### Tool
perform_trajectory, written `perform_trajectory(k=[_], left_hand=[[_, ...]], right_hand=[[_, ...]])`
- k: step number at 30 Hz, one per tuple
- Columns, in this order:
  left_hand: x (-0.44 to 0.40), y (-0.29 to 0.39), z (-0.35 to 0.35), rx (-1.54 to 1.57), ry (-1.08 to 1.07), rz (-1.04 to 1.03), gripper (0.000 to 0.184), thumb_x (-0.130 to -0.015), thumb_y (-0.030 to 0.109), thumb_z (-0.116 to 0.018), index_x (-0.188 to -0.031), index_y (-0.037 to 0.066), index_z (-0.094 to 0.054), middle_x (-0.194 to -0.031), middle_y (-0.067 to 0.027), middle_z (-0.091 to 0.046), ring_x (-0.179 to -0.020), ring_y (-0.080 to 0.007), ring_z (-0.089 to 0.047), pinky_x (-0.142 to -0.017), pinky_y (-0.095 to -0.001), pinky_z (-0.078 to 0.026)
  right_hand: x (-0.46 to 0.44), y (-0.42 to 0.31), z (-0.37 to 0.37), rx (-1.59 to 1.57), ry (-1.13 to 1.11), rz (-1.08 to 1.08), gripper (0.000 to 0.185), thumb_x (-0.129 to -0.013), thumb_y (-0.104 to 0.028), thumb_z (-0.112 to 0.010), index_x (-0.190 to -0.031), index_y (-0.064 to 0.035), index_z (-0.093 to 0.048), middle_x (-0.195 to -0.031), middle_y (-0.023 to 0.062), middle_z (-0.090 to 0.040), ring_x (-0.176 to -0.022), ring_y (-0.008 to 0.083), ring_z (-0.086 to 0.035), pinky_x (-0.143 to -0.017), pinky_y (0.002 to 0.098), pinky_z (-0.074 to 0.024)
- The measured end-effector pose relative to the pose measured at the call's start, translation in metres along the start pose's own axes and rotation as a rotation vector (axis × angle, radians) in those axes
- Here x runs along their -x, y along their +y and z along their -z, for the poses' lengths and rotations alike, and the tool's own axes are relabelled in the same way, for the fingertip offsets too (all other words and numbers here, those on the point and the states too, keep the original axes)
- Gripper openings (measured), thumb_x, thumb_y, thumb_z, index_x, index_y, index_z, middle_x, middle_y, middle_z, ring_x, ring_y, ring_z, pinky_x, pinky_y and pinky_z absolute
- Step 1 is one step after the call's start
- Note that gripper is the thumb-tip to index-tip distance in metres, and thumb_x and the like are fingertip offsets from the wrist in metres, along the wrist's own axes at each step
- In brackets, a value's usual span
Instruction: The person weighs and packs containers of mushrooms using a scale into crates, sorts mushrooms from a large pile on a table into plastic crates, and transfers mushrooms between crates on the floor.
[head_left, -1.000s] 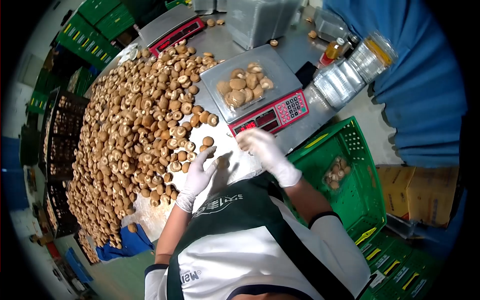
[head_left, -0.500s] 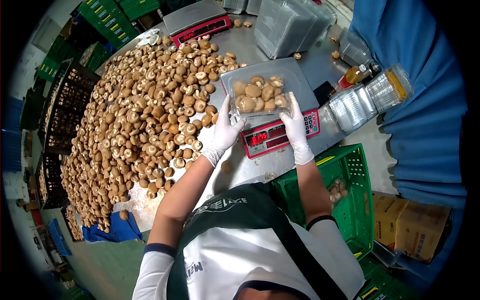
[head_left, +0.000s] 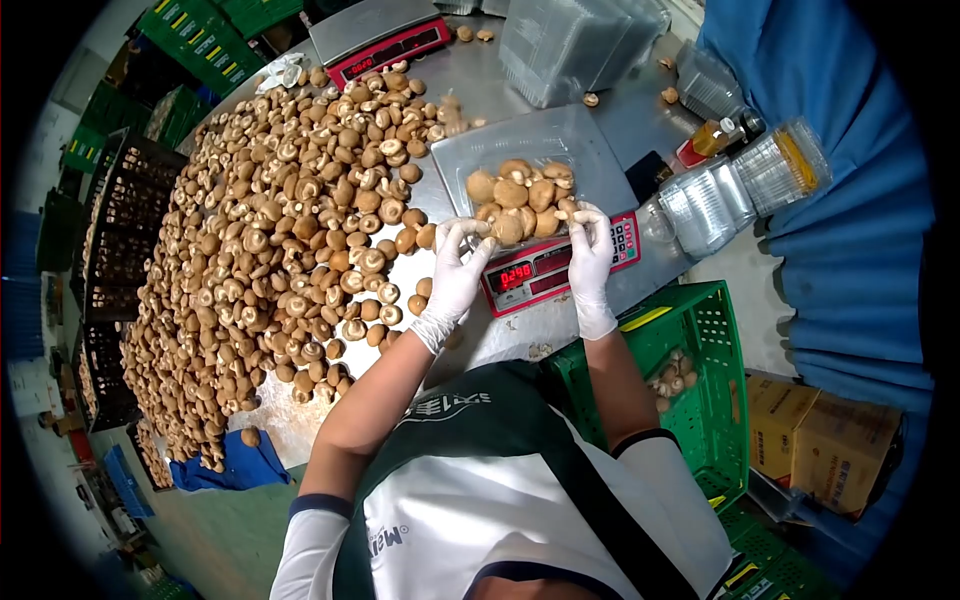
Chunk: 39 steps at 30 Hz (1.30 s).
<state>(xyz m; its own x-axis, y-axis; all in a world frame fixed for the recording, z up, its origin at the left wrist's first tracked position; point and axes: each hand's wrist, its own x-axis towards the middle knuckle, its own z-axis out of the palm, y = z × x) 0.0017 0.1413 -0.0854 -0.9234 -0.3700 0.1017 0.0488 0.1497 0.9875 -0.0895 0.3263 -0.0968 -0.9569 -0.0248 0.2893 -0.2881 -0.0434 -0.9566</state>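
Note:
A clear plastic box [head_left: 560,152] of brown mushrooms [head_left: 513,194] rests on the grey plate of a red digital scale [head_left: 458,160]. My left hand [head_left: 462,268], in a white glove, pinches the box's near left corner between thumb and fingers. At the near right corner, my right hand [head_left: 590,250], gloved too, grips the edge the same way. Red digits glow on the scale's display [head_left: 515,276] between my wrists. Whether the lid is closed over the mushrooms I cannot tell.
A large heap of mushrooms [head_left: 290,230] covers the table's left side. Stacked clear boxes [head_left: 570,50] stand behind the scale, with a second scale [head_left: 385,45] at the back. On the right are more plastic packs [head_left: 710,210], and below them a green crate [head_left: 735,400] holding packed mushrooms.
Both hands have shifted from the box's sides to its near corners, fingers now bent in. The mushrooms in the box show more clearly, and the scale's digits have changed.

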Motion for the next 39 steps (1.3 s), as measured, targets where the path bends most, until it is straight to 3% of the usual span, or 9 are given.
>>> perform_trajectory(k=[3,6,11,15,21,27,29,33,39], left_hand=[[0.005,0.010,0.005,-0.022,-0.030,0.014,0.035,-0.089,0.009,-0.065,-0.122,0.008,-0.055,-0.119,-0.0082,-0.048,-0.111,-0.0180,-0.052,-0.097,-0.0306,-0.045],[0.008,0.023,0.005,-0.043,-0.015,0.020,0.044,-0.091,0.009,-0.063,-0.133,0.009,-0.049,-0.125,-0.0101,-0.049,-0.117,-0.0192,-0.052,-0.100,-0.0323,-0.045],[0.016,0.032,0.008,-0.131,0.019,0.008,0.049,-0.091,0.008,-0.060,-0.137,0.005,-0.044,-0.131,-0.0139,-0.048,-0.121,-0.0235,-0.051,-0.105,-0.0345,-0.041],[0.025,0.040,0.020,-0.110,0.088,-0.038,0.045,-0.088,0.008,-0.060,-0.131,0.003,-0.049,-0.124,-0.0152,-0.050,-0.117,-0.0264,-0.051,-0.103,-0.0360,-0.040],[0.032,0.051,0.032,0.036,0.064,0.038,0.041,-0.090,0.008,-0.060,-0.129,0.003,-0.052,-0.123,-0.0129,-0.053,-0.118,-0.0230,-0.052,-0.103,-0.0345,-0.040],[0.038,0.082,0.032,0.315,-0.055,0.130,0.040,-0.094,0.011,-0.058,-0.132,0.000,-0.050,-0.125,-0.0104,-0.057,-0.115,-0.0175,-0.055,-0.101,-0.0311,-0.043],[0.042,0.080,0.037,0.342,-0.092,0.160,0.039,-0.095,0.008,-0.057,-0.133,0.001,-0.049,-0.116,-0.0059,-0.059,-0.096,-0.0058,-0.058,-0.083,-0.0207,-0.048],[0.055,0.089,0.043,0.449,-0.026,0.134,0.035,-0.094,0.008,-0.058,-0.128,0.000,-0.052,-0.112,-0.0057,-0.060,-0.094,-0.0058,-0.058,-0.081,-0.0202,-0.048],[0.064,0.085,0.057,0.415,0.091,0.178,0.025,-0.091,0.006,-0.062,-0.115,0.000,-0.057,-0.098,-0.0036,-0.064,-0.091,-0.0073,-0.059,-0.080,-0.0220,-0.049]], right_hand=[[-0.002,-0.017,-0.003,-0.003,0.065,-0.088,0.018,-0.087,0.005,-0.058,-0.103,-0.0025,-0.057,-0.117,0.0111,-0.055,-0.111,0.0228,-0.052,-0.097,0.0329,-0.0418],[-0.007,-0.071,-0.019,0.607,0.079,0.320,0.026,-0.083,0.000,-0.063,-0.108,-0.0038,-0.059,-0.116,0.0123,-0.056,-0.109,0.0279,-0.052,-0.098,0.0384,-0.0406],[-0.011,-0.095,-0.046,0.995,-0.417,0.269,0.036,-0.073,-0.033,-0.076,-0.100,-0.0103,-0.068,-0.098,0.0081,-0.063,-0.100,0.0284,-0.055,-0.089,0.0411,-0.0400],[-0.018,-0.090,-0.045,0.915,-0.479,0.281,0.031,-0.069,-0.028,-0.078,-0.093,-0.0115,-0.067,-0.092,0.0062,-0.065,-0.094,0.0287,-0.058,-0.088,0.0413,-0.0407],[-0.003,-0.098,-0.037,0.397,-0.438,0.206,0.034,-0.070,-0.004,-0.078,-0.100,-0.0036,-0.061,-0.100,0.0101,-0.064,-0.098,0.0264,-0.060,-0.088,0.0362,-0.0475],[0.020,-0.101,-0.047,0.168,-0.467,0.204,0.040,-0.069,0.002,-0.078,-0.104,-0.0017,-0.060,-0.109,0.0114,-0.062,-0.102,0.0228,-0.061,-0.091,0.0325,-0.0482],[0.027,-0.100,-0.052,0.090,-0.459,0.169,0.039,-0.069,0.004,-0.078,-0.103,-0.0019,-0.059,-0.109,0.0105,-0.061,-0.102,0.0214,-0.061,-0.092,0.0323,-0.0476],[0.039,-0.101,-0.065,0.040,-0.503,0.176,0.040,-0.071,0.008,-0.074,-0.106,-0.0011,-0.056,-0.110,0.0093,-0.057,-0.107,0.0196,-0.055,-0.097,0.0319,-0.0423],[0.054,-0.105,-0.086,0.131,-0.518,0.317,0.035,-0.067,0.006,-0.073,-0.098,-0.0028,-0.058,-0.102,0.0120,-0.061,-0.095,0.0260,-0.060,-0.086,0.0339,-0.0488]])
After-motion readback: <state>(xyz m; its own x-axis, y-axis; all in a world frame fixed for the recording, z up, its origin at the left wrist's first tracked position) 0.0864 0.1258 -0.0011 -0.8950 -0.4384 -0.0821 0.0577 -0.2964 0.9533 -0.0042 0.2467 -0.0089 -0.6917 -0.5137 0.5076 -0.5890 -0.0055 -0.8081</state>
